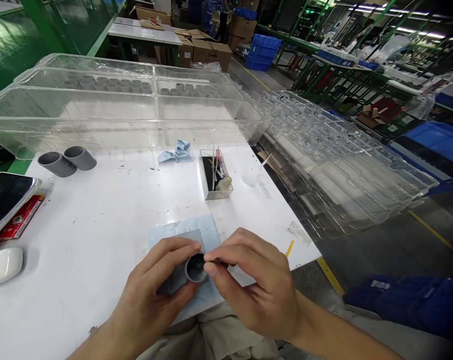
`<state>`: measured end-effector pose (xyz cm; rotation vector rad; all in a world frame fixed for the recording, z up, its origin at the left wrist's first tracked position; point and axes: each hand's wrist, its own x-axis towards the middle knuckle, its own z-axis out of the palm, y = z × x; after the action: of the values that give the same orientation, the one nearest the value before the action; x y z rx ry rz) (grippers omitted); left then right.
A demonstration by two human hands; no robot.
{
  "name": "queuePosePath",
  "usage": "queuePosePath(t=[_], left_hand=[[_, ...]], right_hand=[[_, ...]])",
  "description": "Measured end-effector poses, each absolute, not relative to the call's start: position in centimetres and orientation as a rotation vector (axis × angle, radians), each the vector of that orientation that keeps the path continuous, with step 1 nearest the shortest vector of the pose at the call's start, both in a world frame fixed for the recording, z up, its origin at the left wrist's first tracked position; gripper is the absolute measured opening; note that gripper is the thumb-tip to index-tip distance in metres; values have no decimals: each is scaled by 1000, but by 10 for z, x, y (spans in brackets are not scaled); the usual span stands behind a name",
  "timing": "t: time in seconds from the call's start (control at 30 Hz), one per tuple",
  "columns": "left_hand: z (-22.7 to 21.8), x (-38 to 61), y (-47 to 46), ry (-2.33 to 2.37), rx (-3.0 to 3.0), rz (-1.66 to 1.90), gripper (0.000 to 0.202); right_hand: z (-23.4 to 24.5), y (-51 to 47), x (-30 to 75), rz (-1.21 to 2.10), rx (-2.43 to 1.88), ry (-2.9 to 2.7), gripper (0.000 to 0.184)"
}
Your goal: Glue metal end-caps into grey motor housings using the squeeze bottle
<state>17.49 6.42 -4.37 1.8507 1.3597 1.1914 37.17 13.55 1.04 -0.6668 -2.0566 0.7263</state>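
My left hand is wrapped round a grey tube, whose open end faces up towards me. Thumb and fingers of my right hand pinch a small dark stick-like piece at the tube's right rim. Most of that piece is hidden by my fingers, so its kind is unclear. Under both hands lies a light blue cloth with a grey sheet on it. Two more grey tubes lie side by side at the table's left.
A clear box with thin tools and a small bottle stands beyond my hands, near a crumpled blue cloth. Large clear trays holding grey tubes line the back. A phone and white mouse lie left. Stacked clear trays are right.
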Motion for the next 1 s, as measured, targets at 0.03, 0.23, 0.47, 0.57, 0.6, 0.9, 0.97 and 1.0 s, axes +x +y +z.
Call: queuePosePath(t=[0.03, 0.23, 0.47, 0.57, 0.6, 0.9, 0.97, 1.0], left_hand=[[-44, 175, 64, 1354, 1848, 1191, 49], [-44, 177, 65, 1301, 1838, 1193, 50], [-44, 177, 66, 1322, 1861, 1218, 52], [-47, 176, 64, 1411, 1803, 1180, 50], [-48, 177, 63, 1468, 1754, 1154, 48], [-24, 166, 64, 1827, 1890, 852, 47], [-19, 160, 64, 1821, 2140, 751, 44], [-17, 157, 63, 1819, 2261, 709, 43]], right_hand=[[11, 136, 372, 707, -666, -2074, 15], [17, 142, 376, 498, -633, -2218, 15], [33, 141, 379, 505, -585, -2207, 18], [47, 149, 390, 481, -576, -2048, 29], [50, 156, 394, 403, -578, -1986, 31], [33, 238, 387, 86, -907, -1932, 11], [28, 241, 384, 131, -954, -2021, 13], [26, 241, 385, 155, -980, -2060, 12]])
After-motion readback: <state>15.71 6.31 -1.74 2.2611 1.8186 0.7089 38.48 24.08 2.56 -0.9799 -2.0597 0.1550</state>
